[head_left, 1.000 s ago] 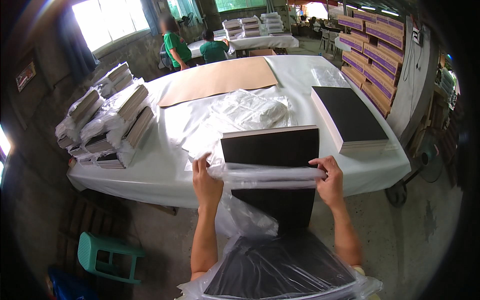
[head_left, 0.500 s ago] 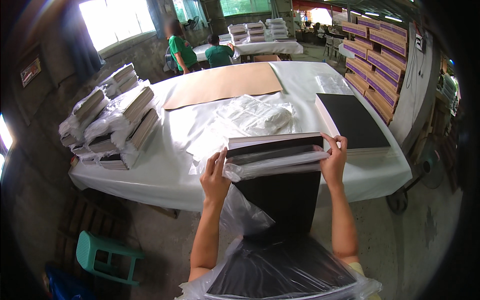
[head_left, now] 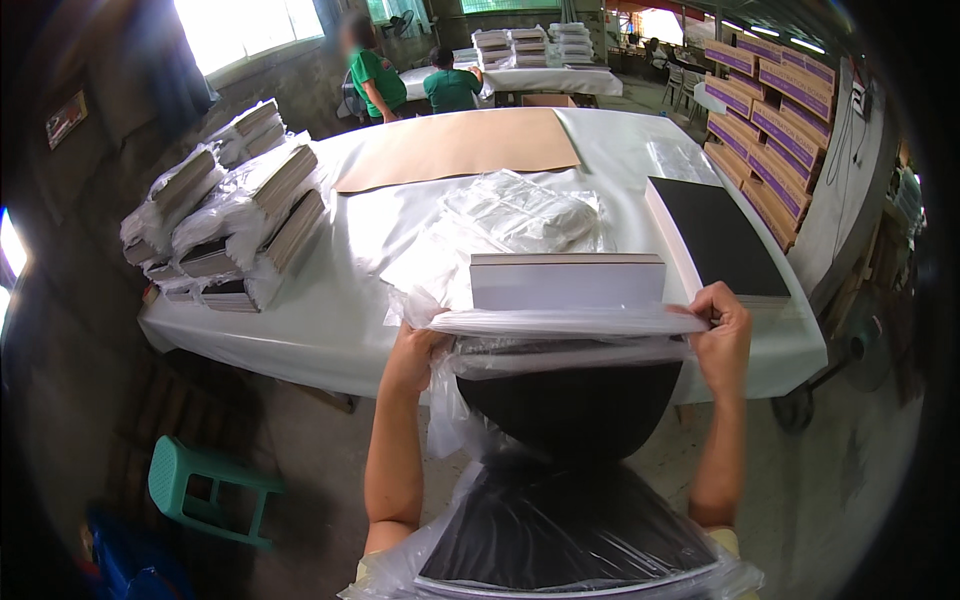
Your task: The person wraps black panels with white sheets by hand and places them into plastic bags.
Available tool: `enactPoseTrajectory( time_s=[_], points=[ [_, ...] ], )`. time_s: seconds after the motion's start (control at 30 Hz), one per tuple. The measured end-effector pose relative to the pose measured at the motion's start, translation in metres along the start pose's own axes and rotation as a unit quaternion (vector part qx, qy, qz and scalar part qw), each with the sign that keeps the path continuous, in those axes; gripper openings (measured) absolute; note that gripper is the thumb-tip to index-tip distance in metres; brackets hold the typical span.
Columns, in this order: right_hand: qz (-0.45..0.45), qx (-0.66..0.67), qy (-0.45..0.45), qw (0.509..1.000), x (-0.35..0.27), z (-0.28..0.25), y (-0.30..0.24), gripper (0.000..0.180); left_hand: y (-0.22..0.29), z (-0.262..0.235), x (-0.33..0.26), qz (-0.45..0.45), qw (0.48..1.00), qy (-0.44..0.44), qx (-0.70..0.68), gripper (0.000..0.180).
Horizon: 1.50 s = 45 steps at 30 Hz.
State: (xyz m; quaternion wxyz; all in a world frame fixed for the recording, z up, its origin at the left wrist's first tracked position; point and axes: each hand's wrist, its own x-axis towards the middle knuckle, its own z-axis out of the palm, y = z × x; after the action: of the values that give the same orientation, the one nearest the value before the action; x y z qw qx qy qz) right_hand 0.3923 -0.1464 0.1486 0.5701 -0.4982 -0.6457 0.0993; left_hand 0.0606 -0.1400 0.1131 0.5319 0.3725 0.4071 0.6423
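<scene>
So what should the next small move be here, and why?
Probably draw the clear film farther over the pale end of the black-faced stack. The left hand and right hand grip the film's bunched edge, stretched across the stack, while the pale end stands bare just beyond it.

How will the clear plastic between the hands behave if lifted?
The clear plastic is probably floppy, since it bunches in folds between the left hand and right hand. It seems light, being see-through, and its sheen suggests it may be slippery.
</scene>
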Motion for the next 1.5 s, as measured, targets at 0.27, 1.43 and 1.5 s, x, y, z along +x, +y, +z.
enactPoseTrajectory(
  time_s=[0.27, 1.43, 1.5],
  points=[
    [0.113, 0.259, -0.162, 0.946, -0.012, -0.03, -0.018, 0.024, 0.006, -0.013, -0.017, -0.162, 0.985, -0.066, 0.007, 0.034],
    [0.408, 0.16, -0.391, 0.809, -0.227, 0.01, 0.189, 0.052, -0.22, -0.116, -0.085, -0.332, 0.903, -0.098, 0.255, 0.034],
    [0.423, 0.182, -0.369, 0.807, -0.227, 0.016, 0.192, 0.065, -0.229, -0.118, -0.086, -0.314, 0.906, -0.088, 0.271, 0.035]
  ],
)
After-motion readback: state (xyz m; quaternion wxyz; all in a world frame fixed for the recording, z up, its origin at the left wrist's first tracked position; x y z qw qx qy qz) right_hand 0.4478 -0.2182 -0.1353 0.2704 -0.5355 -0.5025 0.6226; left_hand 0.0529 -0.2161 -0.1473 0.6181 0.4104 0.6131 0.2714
